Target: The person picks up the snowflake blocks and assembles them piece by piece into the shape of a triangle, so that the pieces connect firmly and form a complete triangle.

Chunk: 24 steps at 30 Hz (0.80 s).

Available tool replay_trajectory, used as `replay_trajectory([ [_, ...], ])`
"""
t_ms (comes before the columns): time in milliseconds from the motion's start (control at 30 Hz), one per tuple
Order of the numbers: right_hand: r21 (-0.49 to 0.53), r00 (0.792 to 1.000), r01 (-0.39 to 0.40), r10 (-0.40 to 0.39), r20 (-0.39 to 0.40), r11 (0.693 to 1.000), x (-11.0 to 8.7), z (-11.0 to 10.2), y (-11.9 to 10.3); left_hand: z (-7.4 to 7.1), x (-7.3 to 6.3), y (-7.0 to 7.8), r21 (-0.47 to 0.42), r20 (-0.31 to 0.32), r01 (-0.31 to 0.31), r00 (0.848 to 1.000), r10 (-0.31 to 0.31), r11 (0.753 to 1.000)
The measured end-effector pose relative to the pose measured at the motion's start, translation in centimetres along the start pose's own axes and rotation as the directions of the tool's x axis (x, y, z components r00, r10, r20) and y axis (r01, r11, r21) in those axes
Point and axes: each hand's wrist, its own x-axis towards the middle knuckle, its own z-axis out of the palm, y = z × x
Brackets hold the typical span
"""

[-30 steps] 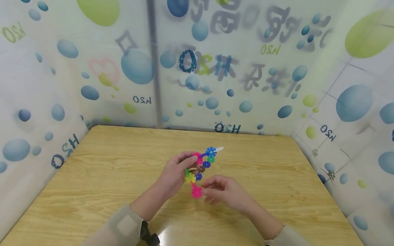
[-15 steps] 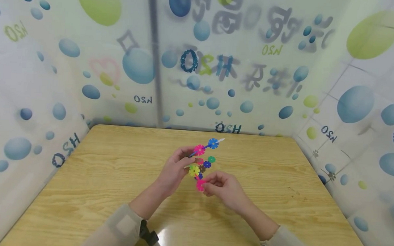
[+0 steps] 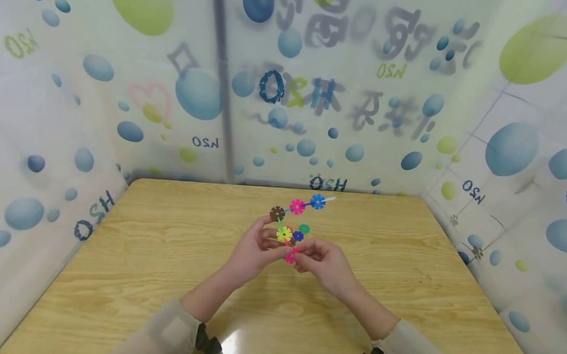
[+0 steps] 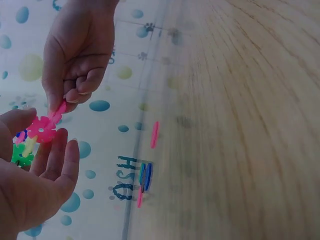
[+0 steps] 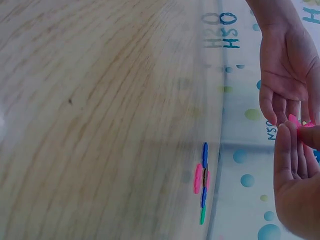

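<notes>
Multicoloured chain of flat notched plastic discs (image 3: 284,234) held over pale wooden surface (image 3: 169,235)

Pink notched disc (image 4: 41,129) of chain pinched in left hand (image 3: 250,254), grip narrow. Second pink disc (image 4: 59,111), seen edge-on, pinched in right hand (image 3: 329,267), grip narrow; join between the two not clear. Chain's brown-pink-blue-white end (image 3: 297,206) stretched out beyond left hand. Green disc (image 3: 304,228) and dark blue disc (image 3: 298,235) seen on surface behind chain.

A chain of notched discs (image 3: 297,206) is bending below the head view's centre: brown, pink, blue and edge-on white pieces (image 3: 317,201) are rising rightward, a yellow disc (image 3: 284,234) and apparently two pink ones (image 4: 41,129) sitting lower.
</notes>
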Motion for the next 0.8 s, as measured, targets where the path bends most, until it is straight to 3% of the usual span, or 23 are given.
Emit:
replay_trajectory([
  [167,-0.013,1.000,0.002,-0.002,0.030,1.000,0.5,-0.5,0.3,-0.1,0.0,0.1,-0.017,-0.024,0.000,1.000,0.000,1.000],
  [300,-0.144,0.997,-0.033,0.043,0.068,0.989,1.7,-1.9,0.9,-0.6,0.2,0.2,-0.102,-0.023,0.004,1.000,-0.006,0.995],
  [367,-0.261,0.994,-0.056,0.079,0.077,0.964,2.5,-2.4,1.4,-0.7,0.2,0.2,-0.160,-0.010,0.012,1.000,-0.014,0.987],
  [467,-0.427,0.989,-0.074,0.119,0.081,0.901,3.4,-2.7,2.2,-0.8,0.1,0.2,-0.225,0.007,0.032,0.999,-0.032,0.974],
  [600,-0.543,0.982,-0.070,0.154,0.110,0.837,4.2,-2.5,3.0,-0.8,0.1,0.2,-0.246,0.013,0.062,0.998,-0.061,0.967],
  [800,-0.583,0.979,-0.046,0.152,0.134,0.811,4.5,-2.4,3.2,-0.7,0.1,0.1,-0.248,0.006,0.054,0.998,-0.055,0.967],
])
